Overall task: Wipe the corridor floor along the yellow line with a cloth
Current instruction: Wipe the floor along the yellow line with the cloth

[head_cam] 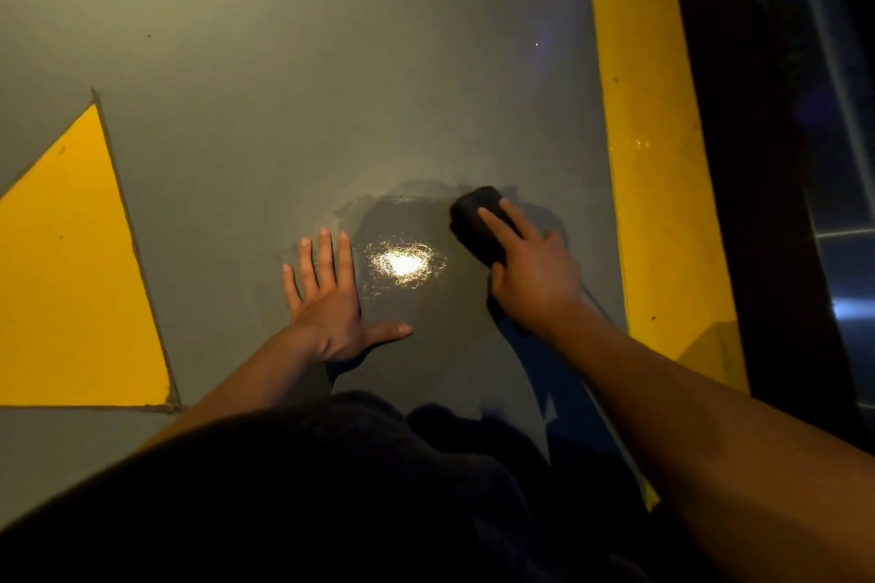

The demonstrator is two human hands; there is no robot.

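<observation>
Your right hand (pixel 535 270) presses the dark cloth (pixel 476 223) onto the wet floor (pixel 284 85) at centre frame, beside the yellow line (pixel 658 133). Your left hand (pixel 326 294) lies flat, fingers spread. The cloth looks soft and light; bunch it under your palm.

Dim scene; bright glare spot (pixel 402 263) on wet floor (pixel 284 85).

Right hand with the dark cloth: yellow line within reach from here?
Probably yes. The right hand presses the dark folded cloth on grey floor just left of the yellow painted line, with nothing between them.
</observation>
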